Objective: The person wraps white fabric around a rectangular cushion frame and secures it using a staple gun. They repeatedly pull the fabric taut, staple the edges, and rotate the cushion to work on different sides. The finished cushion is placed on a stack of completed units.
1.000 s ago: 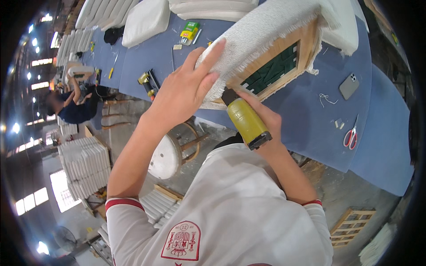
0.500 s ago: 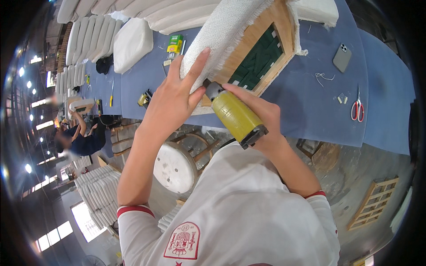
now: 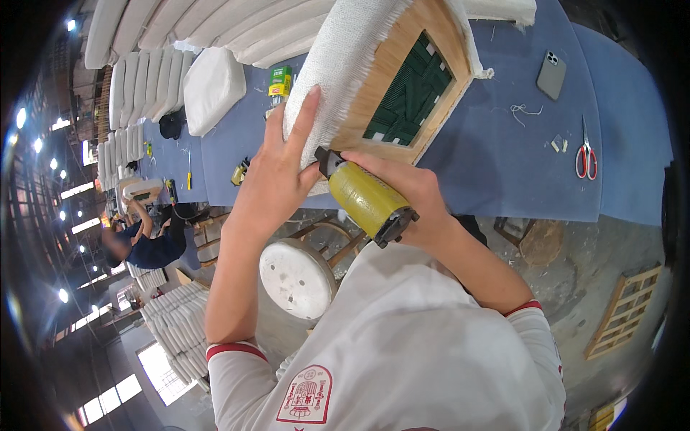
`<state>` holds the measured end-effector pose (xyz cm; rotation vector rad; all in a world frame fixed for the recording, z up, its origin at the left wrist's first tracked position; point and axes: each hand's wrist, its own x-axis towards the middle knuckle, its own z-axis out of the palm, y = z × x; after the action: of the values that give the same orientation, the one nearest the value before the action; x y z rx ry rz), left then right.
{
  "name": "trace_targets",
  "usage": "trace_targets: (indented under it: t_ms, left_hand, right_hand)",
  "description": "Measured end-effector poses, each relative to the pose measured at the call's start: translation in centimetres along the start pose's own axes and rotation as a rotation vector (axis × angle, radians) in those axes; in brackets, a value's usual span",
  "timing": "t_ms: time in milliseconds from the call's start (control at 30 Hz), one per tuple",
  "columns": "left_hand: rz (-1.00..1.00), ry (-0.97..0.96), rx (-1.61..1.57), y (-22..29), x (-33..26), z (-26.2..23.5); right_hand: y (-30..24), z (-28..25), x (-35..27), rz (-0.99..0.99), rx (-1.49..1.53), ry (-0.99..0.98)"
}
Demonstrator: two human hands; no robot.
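An upholstered seat panel is tilted up in front of me, its underside facing me. White woven fabric (image 3: 341, 61) with a frayed edge wraps over its plywood frame (image 3: 394, 63), and dark green webbing (image 3: 413, 90) fills the opening. My left hand (image 3: 272, 169) grips the near left edge, fingers over the fabric and thumb on the underside. A yellow-green staple gun (image 3: 366, 201) is held in my right hand (image 3: 417, 190), its black nose at the fabric edge beside my left thumb. The gun's body hides most of my right fingers.
On the blue table (image 3: 525, 169) to the right lie a phone (image 3: 551, 75), a white string (image 3: 526, 110) and red-handled scissors (image 3: 586, 159). A green-yellow box (image 3: 279, 80) and white cushions (image 3: 214, 90) are at left. A round white stool (image 3: 296, 279) stands below; a co-worker (image 3: 154, 241) is far left.
The whole view has shifted slightly. The staple gun's nose has moved a little left and nearer along the panel's edge, with my left hand keeping its hold beside it.
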<state>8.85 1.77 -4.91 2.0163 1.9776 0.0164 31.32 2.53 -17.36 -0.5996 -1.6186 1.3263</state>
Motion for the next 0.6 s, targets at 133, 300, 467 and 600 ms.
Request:
trace_targets:
  t_ms: [133,300,467,600]
  left_hand:
    - [0.049,0.059,-0.377,-1.7,0.1,0.0]
    - [-0.16,0.148,-0.656,-4.4,0.3,2.7]
    - [-0.032,0.295,-0.146,-1.2,-1.0,3.4]
    - [-0.005,0.34,-0.074,-1.6,-1.3,4.1]
  right_hand:
    - [0.7,-0.1,-0.1,-0.032,0.039,0.063]
    - [1.5,-0.6,0.6,-0.075,-0.023,0.092]
    - [1.8,-0.2,1.0,-0.046,0.02,0.083]
    - [1.2,-0.4,1.2,-0.024,0.007,0.065]
